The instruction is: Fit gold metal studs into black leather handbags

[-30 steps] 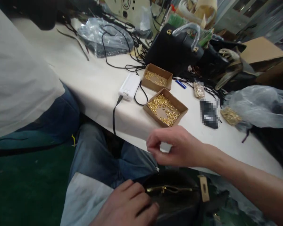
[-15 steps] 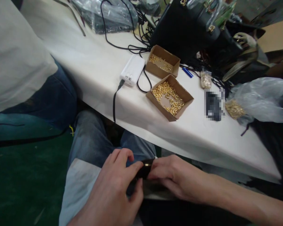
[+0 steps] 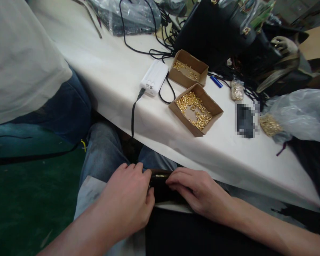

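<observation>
Two boxes (image 3: 210, 102) hold gold pieces (image 3: 188, 101); left hand (image 3: 129, 193) and right hand (image 3: 201, 190) have closed grips on a black bag (image 3: 162, 189).

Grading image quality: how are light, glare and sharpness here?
Head view: dim light, white cloth-covered table shaded down its front; head view: glints on clear plastic wrapping; head view: smooth black bag sunk in darkness; head view: small gold metal pieces soft-edged, dark item pixelated.
</observation>
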{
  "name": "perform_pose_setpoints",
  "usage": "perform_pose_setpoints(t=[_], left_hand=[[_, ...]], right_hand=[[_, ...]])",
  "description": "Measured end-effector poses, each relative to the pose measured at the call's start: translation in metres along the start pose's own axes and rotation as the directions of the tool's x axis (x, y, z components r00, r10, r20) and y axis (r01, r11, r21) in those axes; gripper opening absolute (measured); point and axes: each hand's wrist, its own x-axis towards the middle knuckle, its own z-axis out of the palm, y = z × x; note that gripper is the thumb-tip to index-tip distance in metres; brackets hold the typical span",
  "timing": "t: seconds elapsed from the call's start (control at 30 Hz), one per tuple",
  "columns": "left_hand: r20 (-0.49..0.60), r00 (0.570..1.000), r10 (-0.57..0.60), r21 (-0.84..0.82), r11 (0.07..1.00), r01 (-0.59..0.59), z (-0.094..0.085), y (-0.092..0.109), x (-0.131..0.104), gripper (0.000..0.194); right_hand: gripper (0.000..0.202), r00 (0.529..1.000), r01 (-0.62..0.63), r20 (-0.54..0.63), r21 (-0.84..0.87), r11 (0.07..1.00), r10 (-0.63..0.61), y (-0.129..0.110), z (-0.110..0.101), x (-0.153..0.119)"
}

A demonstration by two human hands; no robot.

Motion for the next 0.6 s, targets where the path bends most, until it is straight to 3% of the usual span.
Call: perform_pose_setpoints(t=[0.13, 0.37, 0.5, 0.6], left_hand=[[0.042, 0.997, 0.064, -0.004, 0.998, -0.064, -0.003, -0.002, 0.003, 0.031], [0.019, 0.997, -0.074, 0.001, 0.997, 0.074, -0.007, -0.005, 0.004, 0.034], [0.104, 0.991, -0.082, -0.247, 0.963, 0.105, -0.001, -0.018, 0.008, 0.028], [0.022, 0.998, -0.059, -0.527, 0.848, 0.062, 0.009, -0.028, 0.01, 0.019]], right_hand=[[0.024, 0.999, 0.021, 0.035, -0.049, 0.999, -0.019, 0.001, 0.003, 0.001], [0.022, 0.998, 0.042, 0.049, -0.166, 0.985, -0.035, 0.004, 0.005, 0.001], [0.021, 0.999, 0.042, 0.027, -0.129, 0.991, -0.039, 0.001, 0.003, 0.001], [0.021, 0.999, 0.035, 0.019, -0.091, 0.995, -0.034, 0.006, 0.005, 0.002]])
